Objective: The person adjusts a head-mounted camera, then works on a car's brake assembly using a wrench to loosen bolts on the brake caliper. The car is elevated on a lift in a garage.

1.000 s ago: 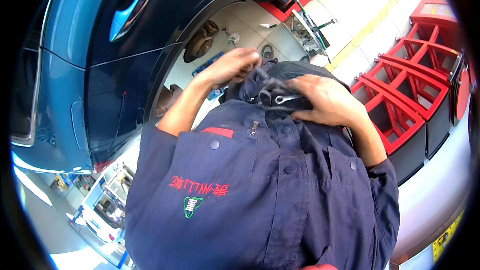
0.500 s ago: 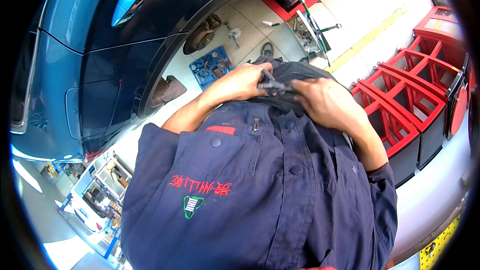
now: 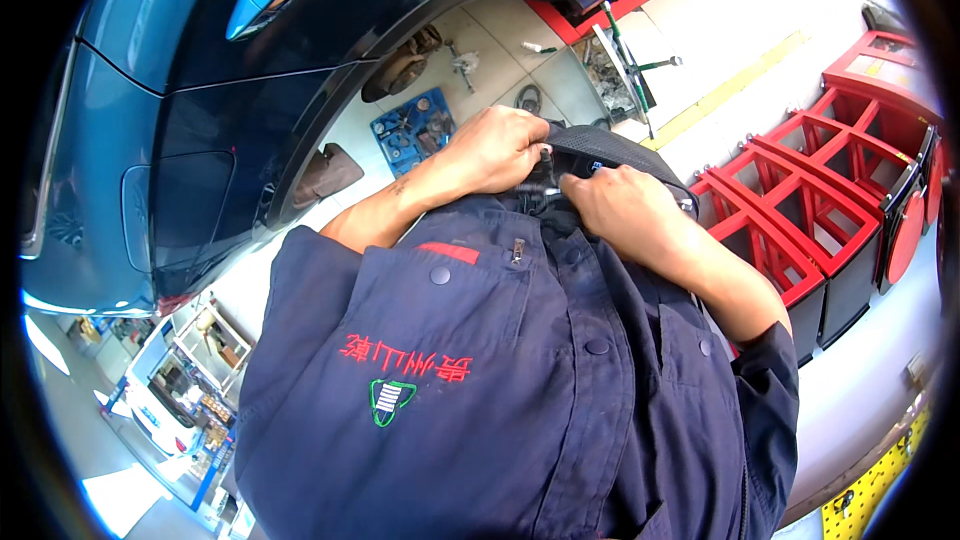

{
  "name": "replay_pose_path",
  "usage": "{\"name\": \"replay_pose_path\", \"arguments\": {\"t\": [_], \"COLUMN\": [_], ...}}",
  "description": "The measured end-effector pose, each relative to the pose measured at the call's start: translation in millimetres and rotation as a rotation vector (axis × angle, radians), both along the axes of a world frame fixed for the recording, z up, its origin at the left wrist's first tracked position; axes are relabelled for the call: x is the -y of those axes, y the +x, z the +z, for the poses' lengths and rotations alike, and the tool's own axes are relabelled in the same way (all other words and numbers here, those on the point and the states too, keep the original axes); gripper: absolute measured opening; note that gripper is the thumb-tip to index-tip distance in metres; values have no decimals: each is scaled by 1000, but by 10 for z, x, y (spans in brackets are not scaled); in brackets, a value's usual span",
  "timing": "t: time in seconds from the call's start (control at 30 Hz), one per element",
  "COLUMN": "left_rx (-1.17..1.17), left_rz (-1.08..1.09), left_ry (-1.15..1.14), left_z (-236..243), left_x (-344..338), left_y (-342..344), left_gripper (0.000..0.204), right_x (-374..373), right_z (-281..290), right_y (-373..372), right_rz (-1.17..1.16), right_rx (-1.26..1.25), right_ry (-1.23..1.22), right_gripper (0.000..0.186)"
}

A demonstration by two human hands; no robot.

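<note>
At my waist, in front of my dark blue work jacket (image 3: 480, 370), is a black bag-like piece with a mesh outer side (image 3: 620, 148). Its upper part gapes, showing a dark inside with small shiny bits. My left hand (image 3: 503, 148) is closed at the near left of the gap, fingertips pinching dark material there. Across from it, my right hand (image 3: 632, 208) has its fingers curled at the gap's right side, the thumb pointing toward the left hand. What the right fingers grip is hidden behind the hand.
On my left stands a dark blue car (image 3: 200, 70) with its wheel off, a brake disc (image 3: 400, 78) showing. A blue tool case (image 3: 412, 130) lies on the tiles. A green-handled lug wrench (image 3: 628, 65) leans beyond my hands. Red-framed racks (image 3: 800, 200) stand to the right.
The bunched dark strap-like material between my hands has gone lower, and the bag's gap has widened. My right hand has slid slightly down and is no longer blurred.
</note>
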State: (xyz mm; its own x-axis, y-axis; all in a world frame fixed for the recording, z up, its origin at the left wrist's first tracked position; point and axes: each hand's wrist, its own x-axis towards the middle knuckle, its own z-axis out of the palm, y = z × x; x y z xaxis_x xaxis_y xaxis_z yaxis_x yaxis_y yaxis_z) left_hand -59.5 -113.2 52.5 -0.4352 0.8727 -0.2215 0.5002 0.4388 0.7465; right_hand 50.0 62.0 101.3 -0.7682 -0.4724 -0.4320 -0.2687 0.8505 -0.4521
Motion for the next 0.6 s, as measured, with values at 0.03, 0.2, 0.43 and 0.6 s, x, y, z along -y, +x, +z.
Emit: {"name": "replay_pose_path", "arguments": {"t": [0.03, 0.2, 0.43, 0.6], "left_rx": [-13, -53, -69, -78], "left_rz": [-2, -2, 76, 145], "left_ry": [-2, -59, -85, -147], "left_z": [38, 154, 142, 204], "left_x": [-5, 31, 18, 27], "left_y": [-22, -23, 60, 192], "left_gripper": [17, 17, 19, 21], "right_x": [56, 218, 296, -201], "right_z": [-64, -285, -259, 342], "right_y": [-19, -208, -348, -212], "right_rz": [-75, -47, 19, -48], "right_rx": [-23, 27, 190, 27], "right_ry": [76, 185, 209, 3], "right_gripper": [15, 22, 22, 17]}}
